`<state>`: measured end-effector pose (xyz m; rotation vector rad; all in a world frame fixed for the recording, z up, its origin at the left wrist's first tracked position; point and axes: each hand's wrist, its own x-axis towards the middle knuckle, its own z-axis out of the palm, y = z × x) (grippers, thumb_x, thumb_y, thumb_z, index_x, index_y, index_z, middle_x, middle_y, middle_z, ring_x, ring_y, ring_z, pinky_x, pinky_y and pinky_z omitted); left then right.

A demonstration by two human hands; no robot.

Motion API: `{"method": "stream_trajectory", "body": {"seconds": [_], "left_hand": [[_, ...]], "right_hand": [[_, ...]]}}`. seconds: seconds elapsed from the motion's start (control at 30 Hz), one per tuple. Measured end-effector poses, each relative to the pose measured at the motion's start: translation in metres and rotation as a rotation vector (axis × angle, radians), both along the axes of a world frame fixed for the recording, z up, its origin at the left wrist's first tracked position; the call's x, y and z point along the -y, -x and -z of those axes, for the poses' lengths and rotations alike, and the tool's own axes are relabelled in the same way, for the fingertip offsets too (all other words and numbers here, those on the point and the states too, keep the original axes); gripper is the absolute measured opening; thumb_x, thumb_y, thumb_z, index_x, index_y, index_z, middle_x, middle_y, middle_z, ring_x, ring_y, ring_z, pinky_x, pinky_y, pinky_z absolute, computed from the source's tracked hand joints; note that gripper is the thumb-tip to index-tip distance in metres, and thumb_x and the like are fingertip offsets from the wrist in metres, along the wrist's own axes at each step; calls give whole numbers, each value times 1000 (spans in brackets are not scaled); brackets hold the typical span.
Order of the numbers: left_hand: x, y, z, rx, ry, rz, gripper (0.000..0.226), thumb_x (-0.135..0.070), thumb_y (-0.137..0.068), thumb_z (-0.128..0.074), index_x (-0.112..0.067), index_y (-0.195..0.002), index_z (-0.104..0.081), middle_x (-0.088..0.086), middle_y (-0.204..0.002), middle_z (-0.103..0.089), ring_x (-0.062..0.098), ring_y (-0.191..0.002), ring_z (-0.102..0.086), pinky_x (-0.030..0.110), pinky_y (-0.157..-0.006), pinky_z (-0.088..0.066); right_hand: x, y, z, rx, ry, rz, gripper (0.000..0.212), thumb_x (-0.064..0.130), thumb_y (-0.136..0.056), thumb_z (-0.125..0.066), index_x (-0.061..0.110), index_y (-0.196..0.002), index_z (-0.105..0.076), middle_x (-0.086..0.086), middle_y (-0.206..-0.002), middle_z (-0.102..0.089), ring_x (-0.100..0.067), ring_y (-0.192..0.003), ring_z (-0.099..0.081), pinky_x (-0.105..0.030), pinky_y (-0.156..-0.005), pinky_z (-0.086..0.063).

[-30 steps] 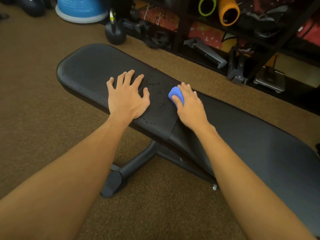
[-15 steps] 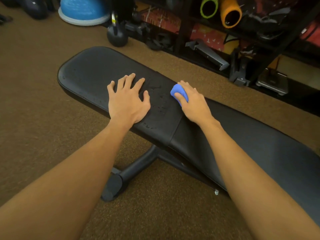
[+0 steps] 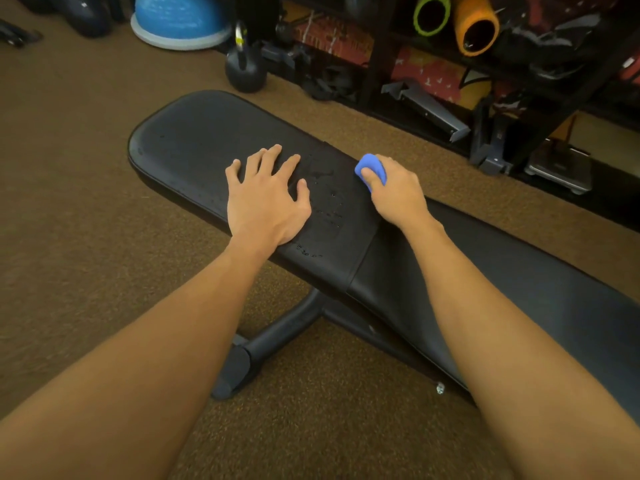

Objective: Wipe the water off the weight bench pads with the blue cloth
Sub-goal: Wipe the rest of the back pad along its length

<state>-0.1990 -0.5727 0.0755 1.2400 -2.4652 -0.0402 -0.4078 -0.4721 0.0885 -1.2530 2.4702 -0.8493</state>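
A black weight bench runs from upper left to lower right, with a seat pad (image 3: 194,147) on the left and a longer back pad (image 3: 540,289) on the right. Water drops (image 3: 329,209) dot the seat pad near the seam between the pads. My left hand (image 3: 266,199) lies flat on the seat pad, fingers spread, holding nothing. My right hand (image 3: 398,192) presses a bunched blue cloth (image 3: 372,168) onto the pad at the far edge by the seam. Most of the cloth is hidden under the fingers.
The bench's black leg and foot (image 3: 263,348) stand on brown carpet below the seam. Beyond the bench sit a black kettlebell (image 3: 246,71), a blue balance dome (image 3: 180,19) and a dark rack (image 3: 519,74) with green and orange foam rollers.
My right hand has slid the blue cloth across the pad toward its far edge. My left hand has stayed flat on the seat pad.
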Motion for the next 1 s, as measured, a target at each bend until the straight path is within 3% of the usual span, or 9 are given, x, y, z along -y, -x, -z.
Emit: {"method": "stream_trajectory", "body": {"seconds": [0.1,0.17,0.27,0.43,0.6,0.8,0.93,1.0], "left_hand": [[0,0,0,-2,-4,-2,59,-56,-106,-33,-35,-158,-51,-1,-170,-40,21,-157,-31,55,-128,-19],[0,0,0,2,-4,-6,59,-55,-105,-33,-35,-158,-51,-1,-170,-40,21,-158,-31,55,-128,-19],[0,0,0,-3,-14,0,59,-54,-106,-33,-35,-158,-50,-1,-170,-40,21,-158,-31,55,-128,-19],[0,0,0,-15,-13,-1,58,-54,-106,-34,-34,-158,-51,-1,-170,-41,21,-157,-32,56,-128,-20],[0,-1,1,-26,-17,0,57,-52,-107,-34,-33,-157,-52,-1,-169,-41,21,-157,-32,55,-128,-19],[0,-1,1,-29,-10,-5,55,-50,-108,-34,-34,-157,-53,-1,-169,-42,21,-158,-32,56,-128,-20],[1,-1,3,-38,-1,-9,54,-49,-107,-35,-34,-155,-55,-1,-168,-44,20,-157,-34,56,-127,-22],[1,-1,3,-47,-2,-12,54,-48,-107,-35,-34,-155,-56,-1,-168,-45,20,-157,-34,56,-127,-23]], "right_hand": [[21,-14,-2,-39,9,-23,43,39,-109,-52,18,-146,-54,-5,-147,-58,-28,-135,-54,-39,-108,-40],[14,-21,-2,-68,-8,-142,51,38,-109,-52,20,-156,-45,-1,-161,-47,-21,-150,-40,-35,-121,-28],[-10,-10,0,-81,-54,-227,55,37,-110,-52,22,-161,-39,3,-168,-37,-15,-158,-25,-29,-125,-13],[19,-16,2,-71,-18,-68,53,37,-111,-47,19,-161,-39,-1,-172,-30,-23,-161,-18,-43,-131,-11],[-14,-23,4,-129,-29,-307,55,39,-110,-50,25,-161,-38,8,-169,-34,-10,-159,-21,-27,-127,-9],[8,-24,5,-100,-5,-108,54,37,-111,-47,21,-161,-38,2,-172,-28,-19,-162,-15,-43,-132,-10],[-18,-38,4,-128,-6,-330,54,37,-110,-50,24,-161,-38,8,-170,-32,-8,-159,-18,-28,-128,-8],[-29,-25,4,-125,-36,-331,55,39,-110,-50,25,-162,-36,10,-170,-31,-7,-159,-17,-26,-127,-7]]}}
